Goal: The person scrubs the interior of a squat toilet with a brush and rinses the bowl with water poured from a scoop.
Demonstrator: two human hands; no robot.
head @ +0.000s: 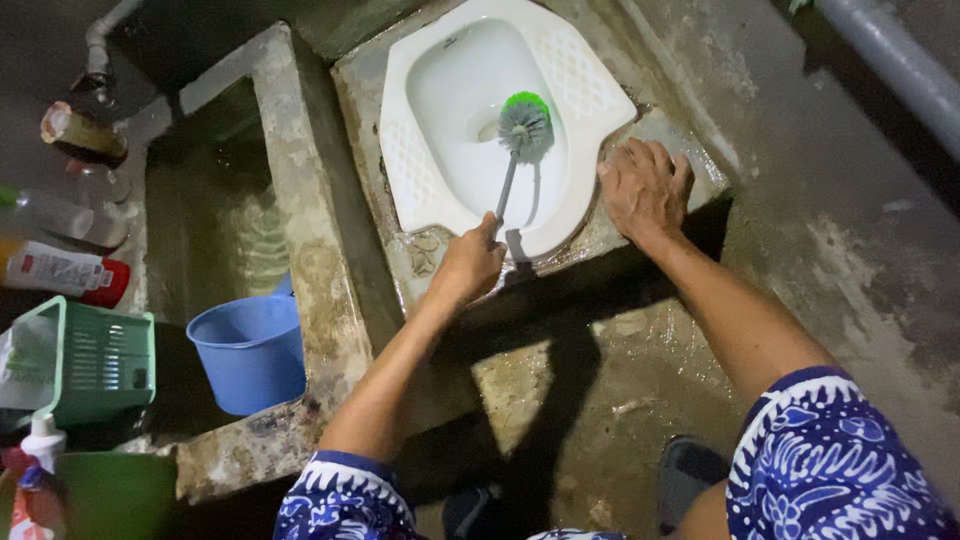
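Our left hand point(468, 266) is wrapped tight around the bottom end of a toilet brush point(519, 140), fist closed on the thin grey handle. Our right hand point(645, 188) isn't holding anything, it's spread flat with the fingers open on the wet concrete step point(560, 330), right up against the rim of the white squat toilet point(580, 85), basically propping us up while we lean in.

The brush head, grey bristles with a bright green fringe, is down in the bowl of the squat toilet, sitting near the drain hole in the middle. The handle slants from there back to our fist at the near edge of the pan.

Handling-wise, we'd guess the brush is light plastic, with a skinny shaft that probably flexes a bit if we lean on it. Gripping at the far end like this gives reach but not much pressure, so choking up toward the middle would likely give more control. The handle's likely wet too, so slippery, and a full fist makes sense. The bristles look springy, not fragile.

Around us: a concrete water trough point(290, 200) to the left of the pan, a blue plastic bucket point(250, 350) by it, a green slotted basket point(100, 360) further left, and some bottles point(60, 270) crowded along that left edge. A grey pipe point(900, 65) runs across the top right corner.
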